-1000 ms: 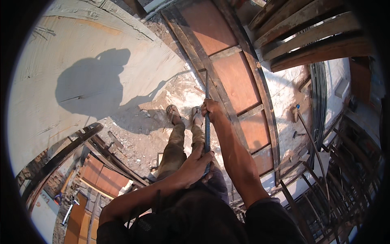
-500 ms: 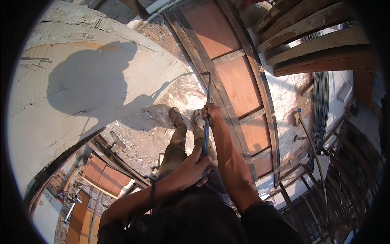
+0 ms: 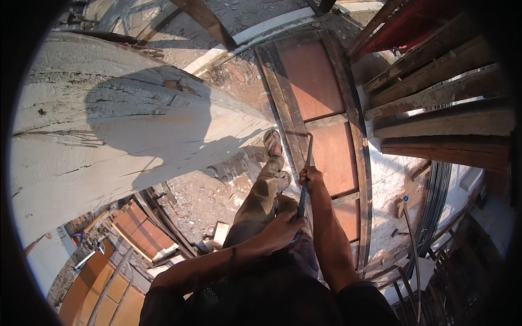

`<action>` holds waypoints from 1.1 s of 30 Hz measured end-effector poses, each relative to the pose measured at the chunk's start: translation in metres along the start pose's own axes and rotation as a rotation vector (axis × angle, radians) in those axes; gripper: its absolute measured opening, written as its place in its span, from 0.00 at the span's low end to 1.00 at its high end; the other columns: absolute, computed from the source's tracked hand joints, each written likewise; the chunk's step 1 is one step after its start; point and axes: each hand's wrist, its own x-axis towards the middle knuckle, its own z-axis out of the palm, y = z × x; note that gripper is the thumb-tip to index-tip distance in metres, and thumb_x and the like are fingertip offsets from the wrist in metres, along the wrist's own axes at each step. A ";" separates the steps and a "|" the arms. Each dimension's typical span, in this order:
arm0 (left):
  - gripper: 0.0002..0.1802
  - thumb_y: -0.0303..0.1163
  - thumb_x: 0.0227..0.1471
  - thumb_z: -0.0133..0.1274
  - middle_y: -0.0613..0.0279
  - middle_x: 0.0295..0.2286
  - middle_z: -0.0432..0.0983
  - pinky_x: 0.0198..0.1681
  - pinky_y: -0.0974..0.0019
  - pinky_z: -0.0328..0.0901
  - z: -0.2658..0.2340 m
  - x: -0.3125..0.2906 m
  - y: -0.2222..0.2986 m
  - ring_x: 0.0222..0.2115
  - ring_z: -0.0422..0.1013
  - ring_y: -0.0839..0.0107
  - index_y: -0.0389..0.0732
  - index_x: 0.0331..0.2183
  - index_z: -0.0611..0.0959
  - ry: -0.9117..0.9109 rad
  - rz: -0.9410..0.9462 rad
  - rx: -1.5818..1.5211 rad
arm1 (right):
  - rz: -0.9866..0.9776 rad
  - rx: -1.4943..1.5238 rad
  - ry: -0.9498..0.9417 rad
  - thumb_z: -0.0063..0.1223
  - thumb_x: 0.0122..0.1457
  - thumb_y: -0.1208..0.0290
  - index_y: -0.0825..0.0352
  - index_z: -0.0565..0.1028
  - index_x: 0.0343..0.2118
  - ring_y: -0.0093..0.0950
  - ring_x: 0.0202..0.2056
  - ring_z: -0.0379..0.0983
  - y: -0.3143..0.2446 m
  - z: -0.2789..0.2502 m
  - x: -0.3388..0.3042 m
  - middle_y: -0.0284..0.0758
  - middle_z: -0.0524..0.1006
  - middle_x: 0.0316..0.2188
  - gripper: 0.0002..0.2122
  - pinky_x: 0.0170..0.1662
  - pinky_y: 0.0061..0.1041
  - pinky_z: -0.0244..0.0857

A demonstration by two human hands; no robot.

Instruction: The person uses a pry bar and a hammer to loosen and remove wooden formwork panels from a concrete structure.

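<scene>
Left grip (image 3: pixel 286 228) and right grip (image 3: pixel 311 176) clench hooked bar (image 3: pixel 302 202), far end over wooden panel (image 3: pixel 333 156) still framed, contact unclear.

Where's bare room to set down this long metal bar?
Mostly bare: whitish dusty floor between the dark-framed brown wooden panel and bundled thin black rods; gritty brown ground between the large grey slab and khaki trousers. Crowded: jumbled dark wooden slats, lower right.

The left grip (image 3: pixel 285 228) covers part of the metal bar (image 3: pixel 303 200), whose near end is lost against dark clothing (image 3: pixel 250 293) at lower centre. The frame's rim cuts off the grey slab (image 3: pixel 81 179) at left and timber beams (image 3: pixel 446 125) at upper right; lower-right poles (image 3: pixel 467 261) blur in shadow.
</scene>
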 end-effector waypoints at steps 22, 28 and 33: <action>0.14 0.37 0.54 0.51 0.56 0.20 0.69 0.31 0.54 0.64 0.028 0.112 0.299 0.24 0.68 0.54 0.40 0.21 0.76 0.550 1.692 0.708 | -0.880 -0.786 -0.546 0.37 0.66 0.39 0.68 0.59 0.66 0.37 0.66 0.57 -0.275 0.128 -0.259 0.47 0.62 0.64 0.37 0.66 0.39 0.49; 0.20 0.34 0.64 0.44 0.47 0.20 0.70 0.32 0.48 0.59 0.006 0.142 0.374 0.24 0.67 0.46 0.34 0.21 0.74 1.001 1.454 0.182 | -1.386 -0.719 -0.773 0.39 0.64 0.37 0.68 0.57 0.67 0.38 0.66 0.56 -0.295 0.156 -0.299 0.46 0.62 0.64 0.40 0.68 0.42 0.45; 0.16 0.38 0.66 0.41 0.43 0.26 0.72 0.35 0.46 0.60 0.012 0.159 0.368 0.29 0.69 0.43 0.34 0.33 0.72 0.891 1.317 0.097 | -1.482 -0.661 -0.341 0.67 0.56 0.70 0.71 0.65 0.57 0.27 0.41 0.75 -0.286 0.214 -0.261 0.40 0.75 0.44 0.29 0.47 0.27 0.70</action>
